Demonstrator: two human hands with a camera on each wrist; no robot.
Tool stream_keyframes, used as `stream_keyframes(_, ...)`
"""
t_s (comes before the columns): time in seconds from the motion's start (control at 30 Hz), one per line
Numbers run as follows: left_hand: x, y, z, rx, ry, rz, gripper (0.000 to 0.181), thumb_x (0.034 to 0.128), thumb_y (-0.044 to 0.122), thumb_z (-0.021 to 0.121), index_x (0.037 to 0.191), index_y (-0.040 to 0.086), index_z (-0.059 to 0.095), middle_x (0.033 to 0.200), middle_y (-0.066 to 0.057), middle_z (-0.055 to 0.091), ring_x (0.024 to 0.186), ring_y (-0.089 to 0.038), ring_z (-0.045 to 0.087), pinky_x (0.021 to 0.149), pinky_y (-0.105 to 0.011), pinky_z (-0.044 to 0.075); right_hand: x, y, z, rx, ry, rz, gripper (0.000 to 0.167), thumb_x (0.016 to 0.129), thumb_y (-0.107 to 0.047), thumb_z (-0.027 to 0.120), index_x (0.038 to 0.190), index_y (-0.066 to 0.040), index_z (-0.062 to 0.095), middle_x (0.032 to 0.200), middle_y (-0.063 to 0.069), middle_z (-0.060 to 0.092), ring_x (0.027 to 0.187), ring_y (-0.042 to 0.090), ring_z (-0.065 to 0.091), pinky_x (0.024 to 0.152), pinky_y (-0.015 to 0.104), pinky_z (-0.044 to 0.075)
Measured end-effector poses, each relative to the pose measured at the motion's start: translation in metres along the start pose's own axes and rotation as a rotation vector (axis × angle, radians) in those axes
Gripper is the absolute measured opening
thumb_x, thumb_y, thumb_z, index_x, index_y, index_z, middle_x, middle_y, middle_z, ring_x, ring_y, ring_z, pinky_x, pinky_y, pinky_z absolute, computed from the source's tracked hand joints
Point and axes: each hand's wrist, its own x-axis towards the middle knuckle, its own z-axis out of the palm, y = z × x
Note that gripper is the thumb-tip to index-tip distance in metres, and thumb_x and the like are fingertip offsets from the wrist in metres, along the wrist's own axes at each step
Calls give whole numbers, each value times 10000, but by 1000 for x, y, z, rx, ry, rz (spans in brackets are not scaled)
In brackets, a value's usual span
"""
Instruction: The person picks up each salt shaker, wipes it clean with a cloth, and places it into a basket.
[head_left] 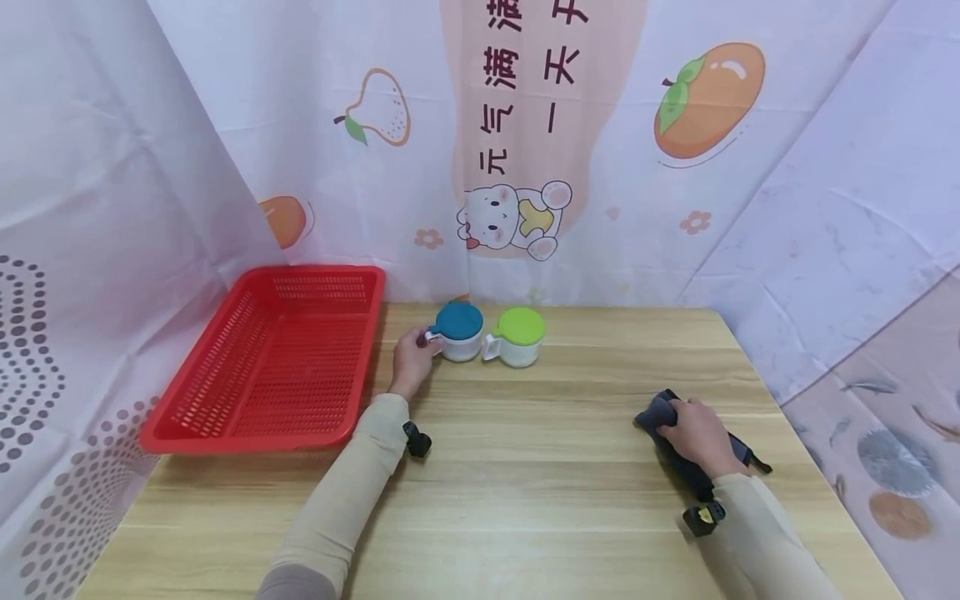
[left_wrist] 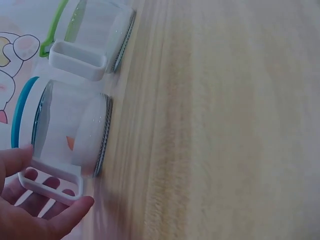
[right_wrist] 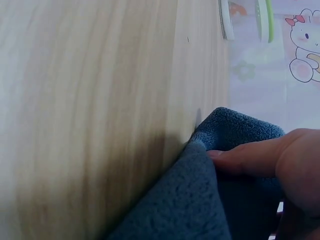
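A clear seasoning jar with a blue lid point(head_left: 459, 322) stands upright at the back of the table, its white handle point(left_wrist: 50, 186) facing left. My left hand point(head_left: 414, 363) holds that handle, and several fingers show behind its opening in the left wrist view. Beside it on the right is a second jar, with a green lid point(head_left: 521, 327) and its own white handle. Over at the right of the table, my right hand point(head_left: 697, 433) grips a dark grey cloth point(right_wrist: 175, 200), with the thumb pressed on a fold. The other right fingers are mostly hidden.
A red plastic basket point(head_left: 363, 367) with perforated walls sits at the back left, left of my left forearm. Behind the table point(head_left: 525, 467) hangs a printed curtain point(head_left: 600, 225), close behind the jars. More curtain hangs on both sides.
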Motion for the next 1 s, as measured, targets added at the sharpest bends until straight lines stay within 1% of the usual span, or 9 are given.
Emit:
stream_keyframes(0.1, 0, -1, -1, -14, -12, 19, 303, 945, 169, 641, 1192, -5, 619, 1185, -196, 626, 1073, -309, 535, 1012, -443, 465, 2, 2, 2, 2, -7, 10, 515, 853, -153, 705, 1218, 171, 541, 1110, 394, 552, 1017, 561, 536, 848, 612, 469)
stream_keyframes(0.23, 1, -5, -2, -17, 0, 41, 310, 953, 185, 631, 1200, -4, 633, 1193, -202, 639, 1076, -312, 556, 998, -443, 476, 4, 4, 5, -4, -15, 25, 524, 858, -158, 699, 1230, 169, 532, 1126, 393, 539, 1023, 556, 533, 846, 613, 471)
stream_keyframes(0.33, 2, -9, -2, -35, 12, 32, 323, 953, 200, 634, 1206, 0, 640, 1204, -197, 645, 1092, -308, 570, 1004, -433, 479, 4, 4, 6, 1, -27, 36, 520, 862, -159, 694, 1237, 162, 531, 1142, 396, 527, 1029, 556, 530, 840, 615, 474)
stream_keyframes(0.57, 5, -10, -1, -104, -1, -8, 351, 953, 213, 634, 1234, 2, 625, 1260, -197, 617, 1158, -317, 547, 1055, -435, 449, 4, 3, 4, 14, -38, 44, 512, 866, -156, 690, 1242, 154, 531, 1151, 402, 514, 1032, 557, 523, 833, 621, 474)
stream_keyframes(0.83, 6, -11, 1, -134, 1, -36, 329, 944, 212, 647, 1190, -6, 643, 1223, -192, 630, 1110, -291, 556, 1036, -415, 459, 4, 4, 6, 5, -30, 53, 519, 866, -161, 690, 1249, 151, 528, 1129, 378, 529, 1030, 535, 519, 835, 606, 472)
stream_keyframes(1.0, 5, -10, 2, -130, 0, -51, 321, 954, 218, 634, 1179, -11, 634, 1229, -192, 625, 1111, -297, 560, 1037, -421, 463, 2, 4, 6, 10, -27, 46, 516, 866, -157, 690, 1246, 154, 529, 1115, 372, 533, 1015, 526, 523, 826, 598, 473)
